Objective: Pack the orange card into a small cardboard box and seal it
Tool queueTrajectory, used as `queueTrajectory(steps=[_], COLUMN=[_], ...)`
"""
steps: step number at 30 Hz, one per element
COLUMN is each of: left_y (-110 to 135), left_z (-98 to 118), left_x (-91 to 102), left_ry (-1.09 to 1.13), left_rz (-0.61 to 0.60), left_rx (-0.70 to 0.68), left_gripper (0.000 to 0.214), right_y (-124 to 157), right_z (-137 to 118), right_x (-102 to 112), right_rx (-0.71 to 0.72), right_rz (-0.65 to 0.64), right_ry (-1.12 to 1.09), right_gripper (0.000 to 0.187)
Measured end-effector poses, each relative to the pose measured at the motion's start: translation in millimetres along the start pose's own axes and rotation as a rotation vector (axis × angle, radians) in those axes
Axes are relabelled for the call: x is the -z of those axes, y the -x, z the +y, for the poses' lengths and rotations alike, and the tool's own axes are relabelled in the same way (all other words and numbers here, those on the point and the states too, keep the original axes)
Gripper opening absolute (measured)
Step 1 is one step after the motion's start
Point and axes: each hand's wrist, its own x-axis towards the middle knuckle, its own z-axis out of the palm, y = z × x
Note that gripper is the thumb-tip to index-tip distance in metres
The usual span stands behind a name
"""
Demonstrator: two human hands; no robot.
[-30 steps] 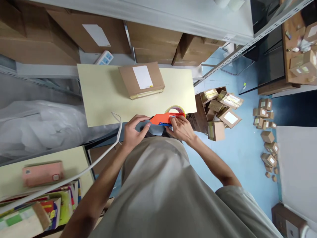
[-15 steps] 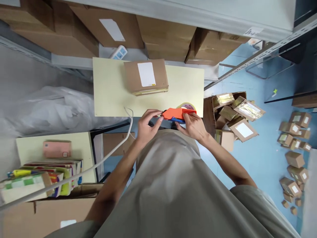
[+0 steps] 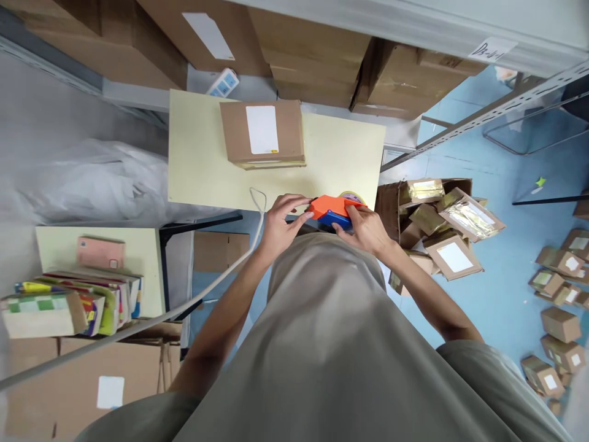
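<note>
Close in front of my body, at the near edge of the pale table (image 3: pixel 197 178), is an orange-and-blue tape dispenser (image 3: pixel 332 207). My right hand (image 3: pixel 368 228) grips its right end, thumb below and fingers above. At its left end, the fingertips and thumb of my left hand (image 3: pixel 280 226) pinch the dark tip. Partly hidden behind the dispenser, a roll of tape (image 3: pixel 353 196) lies on the table. Farther back on the same table sits a closed cardboard box (image 3: pixel 288 132) with a white label on top.
A white cable (image 3: pixel 216 273) runs past my left arm up to the table edge. Large cartons (image 3: pixel 317 61) fill the shelf behind. On the right, an open carton (image 3: pixel 389 209) overflows with taped parcels. Books (image 3: pixel 110 307) stand on a side table to the left.
The dispenser has turned in my hands, so more of its blue side shows. My view has shifted slightly, and both hands keep their hold.
</note>
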Motion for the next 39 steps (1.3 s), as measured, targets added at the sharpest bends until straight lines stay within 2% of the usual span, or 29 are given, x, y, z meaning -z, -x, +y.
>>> queueTrajectory(steps=[4, 8, 12, 15, 19, 22, 27, 30, 33, 39], left_y=[-1, -3, -6, -5, 2, 7, 3, -11, -36, -84], left_z=[-1, -7, -27, -49, -75, -88, -106, -121, -139, -176], left_x=[-8.3, -7.7, -6.9, -16.5, -39.7, -52.8, -58.5, -59.0, -65.0, -83.2], left_ry=[0.033, 0.109, 0.271, 0.391, 0.468, 0.474, 0.438, 0.37, 0.302, 0.177], left_rz=[-0.04, -0.119, -0.219, -0.225, -0.124, -0.047, 0.092, 0.185, 0.267, 0.515], left_rx=[0.04, 0.107, 0.221, 0.329, 0.422, 0.438, 0.415, 0.412, 0.403, 0.426], left_gripper=[0.033, 0.041, 0.049, 0.053, 0.051, 0.05, 0.045, 0.04, 0.033, 0.021], right_y=[1, -2, -8, -13, -19, -26, -35, -39, -52, -108], right_z=[13, 24, 35, 39, 37, 34, 43, 62, 80, 96], right_x=[-3, -2, 4, 7, -1, -8, -2, 6, 1, -48], right_rx=[0.009, 0.017, 0.026, 0.04, 0.053, 0.044, 0.059, -0.005, -0.084, -0.154], right_rz=[-0.037, -0.114, -0.21, -0.282, -0.344, -0.372, -0.365, -0.359, -0.338, -0.218], right_ry=[-0.041, -0.071, -0.098, -0.107, -0.061, 0.002, 0.131, 0.221, 0.277, 0.282], right_gripper=[0.055, 0.06, 0.066, 0.067, 0.068, 0.063, 0.068, 0.073, 0.077, 0.084])
